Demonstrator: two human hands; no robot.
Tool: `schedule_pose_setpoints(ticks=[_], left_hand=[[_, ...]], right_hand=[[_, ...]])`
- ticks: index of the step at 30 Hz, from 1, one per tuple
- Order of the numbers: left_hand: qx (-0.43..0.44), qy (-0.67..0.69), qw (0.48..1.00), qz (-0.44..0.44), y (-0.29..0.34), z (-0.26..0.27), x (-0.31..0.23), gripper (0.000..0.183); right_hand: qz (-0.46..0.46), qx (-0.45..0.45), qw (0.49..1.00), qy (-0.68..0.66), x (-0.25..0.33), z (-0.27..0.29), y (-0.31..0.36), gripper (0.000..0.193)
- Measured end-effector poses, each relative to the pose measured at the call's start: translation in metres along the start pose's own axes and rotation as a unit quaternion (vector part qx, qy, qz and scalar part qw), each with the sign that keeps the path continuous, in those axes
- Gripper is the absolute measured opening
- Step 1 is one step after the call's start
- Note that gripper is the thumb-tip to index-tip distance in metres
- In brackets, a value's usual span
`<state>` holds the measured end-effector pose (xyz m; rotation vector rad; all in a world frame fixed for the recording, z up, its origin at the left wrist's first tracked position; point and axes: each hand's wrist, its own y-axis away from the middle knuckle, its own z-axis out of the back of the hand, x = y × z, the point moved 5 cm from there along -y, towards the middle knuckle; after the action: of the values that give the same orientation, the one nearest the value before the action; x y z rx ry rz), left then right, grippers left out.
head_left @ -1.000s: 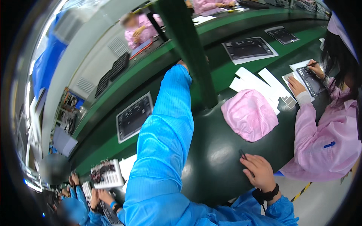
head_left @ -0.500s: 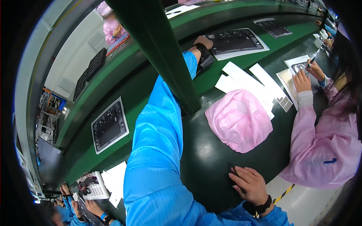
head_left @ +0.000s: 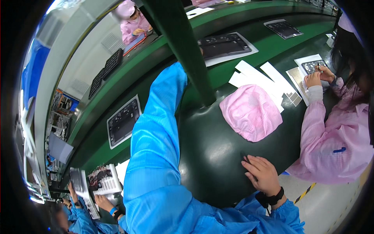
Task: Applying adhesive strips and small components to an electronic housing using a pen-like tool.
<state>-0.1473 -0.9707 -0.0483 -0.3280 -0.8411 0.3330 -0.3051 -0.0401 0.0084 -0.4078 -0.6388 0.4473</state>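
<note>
My left arm, in a blue sleeve (head_left: 159,128), reaches forward across the bench. My left hand (head_left: 201,51) is almost wholly hidden behind the green post (head_left: 187,50); a bit of finger shows at the near left edge of a flat dark tablet housing (head_left: 224,46). That housing lies on a white sheet on the green strip. Low on the right, my right hand (head_left: 261,176) rests at the bench edge, fingers curled round a thin dark pen-like tool (head_left: 246,159). A pink cloth cap (head_left: 251,113) lies beyond it.
White paper strips (head_left: 257,80) lie behind the cap. Two more housings, one left (head_left: 124,121) and one far right (head_left: 283,29), lie on the strip. A co-worker in pink (head_left: 331,132) handles a small panel at right. Blue-sleeved co-workers (head_left: 83,214) work at lower left beside a white tray (head_left: 107,182).
The tablet housing has slid left along the strip with my left hand, which has passed behind the post. My right hand stays by the bench edge with its tool. The view has shifted slightly.
</note>
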Motion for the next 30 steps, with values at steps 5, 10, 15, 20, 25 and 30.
schedule_pose_setpoints(ticks=[5, 10, 15, 20, 25, 30], left_hand=[[-0.15, 0.363, 0.791, -0.469, 0.234, 0.039, -0.088, 0.031], [-0.11, 0.323, 0.855, -0.39, 0.309, 0.128, 0.131, 0.019], [-0.278, 0.26, 0.88, -0.286, 0.353, 0.139, 0.294, 0.016], [-0.251, 0.482, 0.824, -0.163, 0.368, 0.095, 0.464, 0.021], [-0.004, 0.925, 0.381, -0.01, 0.469, 0.039, 0.56, 0.024], [-0.022, 0.856, 0.514, 0.059, 0.611, 0.012, 0.6, 0.042]], right_hand=[[-0.198, 0.015, 0.977, 0.072, -0.041, -0.002, 0.009, 0.031], [-0.167, -0.033, 0.983, 0.062, -0.033, 0.001, 0.026, 0.029], [-0.143, -0.027, 0.988, 0.046, -0.029, -0.005, 0.027, 0.027], [-0.149, -0.057, 0.986, 0.041, -0.027, -0.015, 0.02, 0.026], [-0.16, -0.051, 0.986, -0.012, -0.031, -0.018, 0.02, 0.028], [-0.201, -0.119, 0.944, -0.231, -0.049, -0.024, 0.024, 0.033]])
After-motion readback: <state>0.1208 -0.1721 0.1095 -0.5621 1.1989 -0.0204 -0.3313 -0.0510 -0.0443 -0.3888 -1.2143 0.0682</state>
